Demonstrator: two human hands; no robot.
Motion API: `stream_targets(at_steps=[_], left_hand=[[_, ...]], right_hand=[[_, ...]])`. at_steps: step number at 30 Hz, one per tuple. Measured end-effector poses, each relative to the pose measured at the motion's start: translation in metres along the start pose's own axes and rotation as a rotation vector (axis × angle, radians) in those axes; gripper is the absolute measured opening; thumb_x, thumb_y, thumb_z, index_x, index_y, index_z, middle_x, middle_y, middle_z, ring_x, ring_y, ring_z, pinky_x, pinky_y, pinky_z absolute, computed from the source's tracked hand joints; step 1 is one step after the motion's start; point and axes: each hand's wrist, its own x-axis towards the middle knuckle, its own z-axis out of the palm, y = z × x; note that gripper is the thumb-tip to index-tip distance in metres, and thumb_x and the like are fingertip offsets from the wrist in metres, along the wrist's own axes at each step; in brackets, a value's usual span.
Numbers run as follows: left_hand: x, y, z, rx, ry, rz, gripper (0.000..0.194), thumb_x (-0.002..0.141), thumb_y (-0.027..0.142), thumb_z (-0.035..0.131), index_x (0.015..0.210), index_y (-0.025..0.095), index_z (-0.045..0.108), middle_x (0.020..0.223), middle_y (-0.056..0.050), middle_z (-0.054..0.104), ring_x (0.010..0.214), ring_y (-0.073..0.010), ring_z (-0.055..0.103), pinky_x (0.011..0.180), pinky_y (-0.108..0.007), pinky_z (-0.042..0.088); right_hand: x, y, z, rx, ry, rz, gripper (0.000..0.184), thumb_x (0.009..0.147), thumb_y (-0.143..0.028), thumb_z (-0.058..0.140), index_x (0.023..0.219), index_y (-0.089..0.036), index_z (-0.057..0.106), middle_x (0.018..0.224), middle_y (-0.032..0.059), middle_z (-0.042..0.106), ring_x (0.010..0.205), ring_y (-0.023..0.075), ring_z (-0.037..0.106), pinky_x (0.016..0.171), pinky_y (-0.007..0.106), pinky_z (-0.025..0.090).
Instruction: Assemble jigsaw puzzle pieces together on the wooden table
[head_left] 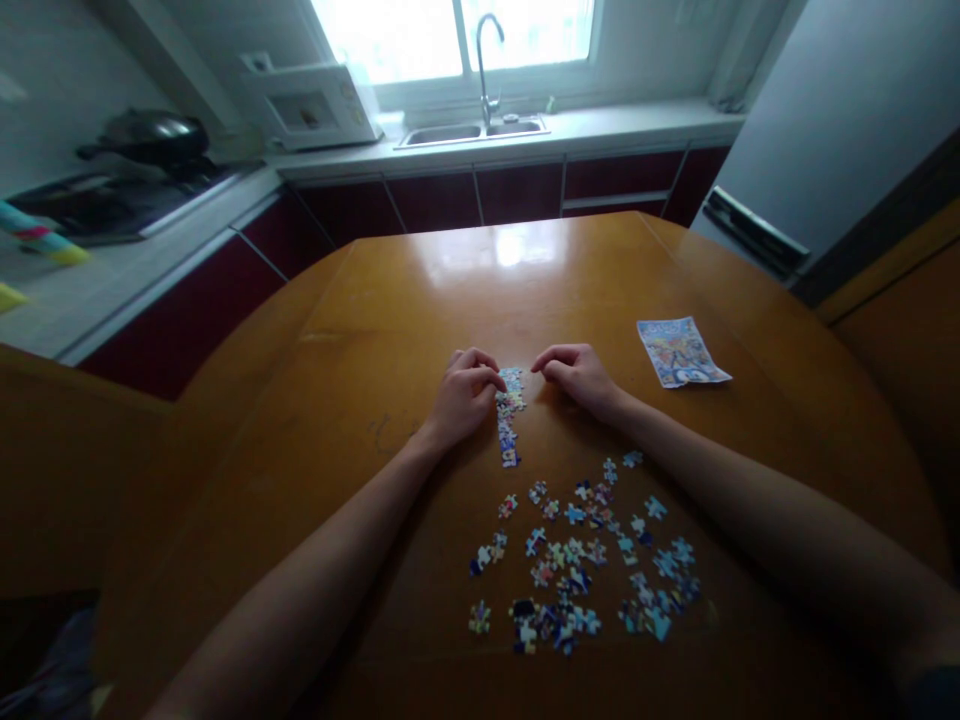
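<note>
A narrow strip of joined jigsaw puzzle pieces point(508, 425) lies on the wooden table in front of me. My left hand point(466, 396) is at its left side, fingers curled and fingertips on the edge of the strip's upper part. Just right of the strip, apart from it, my right hand point(579, 376) is low over the table. Its index finger is bent toward the strip, and nothing shows between the fingers. Loose jigsaw pieces point(574, 552) are scattered nearer to me, some overlapping in small heaps.
A creased printed picture sheet point(681, 352) lies on the right of the wooden table point(390, 330). Beyond the table are a counter with a sink point(442, 134), a microwave point(315, 105) and, on a stove at left, a lidded wok point(154, 137). A fridge point(832, 130) stands at right.
</note>
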Motion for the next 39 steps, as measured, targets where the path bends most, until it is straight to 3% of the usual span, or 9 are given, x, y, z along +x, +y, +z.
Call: stream_targets(at_steps=[11,15,17,21,24,30,39], left_hand=[[0.0,-0.003,0.001,-0.008,0.008,0.019,0.024,0.08,0.006,0.06,0.066,0.022,0.071,0.089,-0.003,0.062,0.093,-0.0194,0.054,0.089,-0.039,0.046],[0.0,-0.002,0.001,-0.005,0.008,0.008,0.024,0.08,0.006,0.059,0.067,0.022,0.071,0.089,-0.003,0.062,0.094,-0.0193,0.055,0.09,-0.039,0.045],[0.0,-0.002,0.001,-0.011,0.012,0.01,0.024,0.079,0.005,0.059,0.067,0.021,0.071,0.089,-0.003,0.062,0.093,-0.0192,0.054,0.089,-0.039,0.046],[-0.001,-0.002,0.002,-0.017,0.017,0.008,0.025,0.079,0.004,0.058,0.066,0.022,0.07,0.089,-0.003,0.062,0.093,-0.0193,0.054,0.089,-0.039,0.046],[-0.001,-0.003,0.002,-0.015,0.009,0.007,0.025,0.078,0.005,0.057,0.066,0.022,0.071,0.089,-0.003,0.062,0.093,-0.0194,0.055,0.09,-0.039,0.047],[-0.001,-0.003,0.002,-0.021,0.016,0.019,0.025,0.079,0.006,0.057,0.066,0.021,0.071,0.088,-0.003,0.062,0.093,-0.0194,0.055,0.09,-0.039,0.046],[0.0,-0.003,0.002,-0.022,0.009,0.009,0.025,0.079,0.006,0.057,0.065,0.022,0.07,0.087,-0.002,0.063,0.092,-0.0192,0.055,0.088,-0.038,0.047]], right_hand=[[0.003,0.004,-0.001,0.031,0.015,-0.001,0.022,0.069,-0.022,0.052,0.077,-0.013,0.071,0.055,-0.003,0.051,0.054,0.0107,0.041,0.052,0.025,0.032],[-0.013,-0.022,0.004,-0.108,-0.024,-0.085,0.019,0.074,-0.018,0.052,0.078,-0.014,0.07,0.062,-0.0008,0.057,0.058,0.0114,0.046,0.055,0.025,0.036],[-0.033,-0.05,0.009,-0.214,-0.209,-0.214,0.021,0.081,-0.017,0.053,0.09,-0.015,0.072,0.068,-0.0001,0.061,0.061,0.0113,0.049,0.058,0.025,0.038],[-0.086,-0.103,0.017,-0.546,-0.776,-0.457,0.014,0.087,-0.015,0.06,0.094,-0.019,0.071,0.091,0.0031,0.069,0.077,0.0131,0.058,0.069,0.026,0.043],[-0.116,-0.113,0.026,-0.82,-0.962,-0.586,0.009,0.087,-0.013,0.064,0.084,-0.018,0.071,0.084,0.0036,0.068,0.074,0.0154,0.06,0.061,0.028,0.042],[-0.136,-0.09,0.045,-1.017,-0.962,-0.554,0.007,0.087,-0.015,0.068,0.082,-0.015,0.072,0.084,0.0082,0.07,0.075,0.0211,0.066,0.057,0.031,0.045],[-0.14,-0.076,0.05,-1.038,-0.932,-0.582,0.005,0.086,-0.015,0.067,0.084,-0.013,0.071,0.095,0.0127,0.07,0.079,0.0238,0.067,0.058,0.033,0.048]])
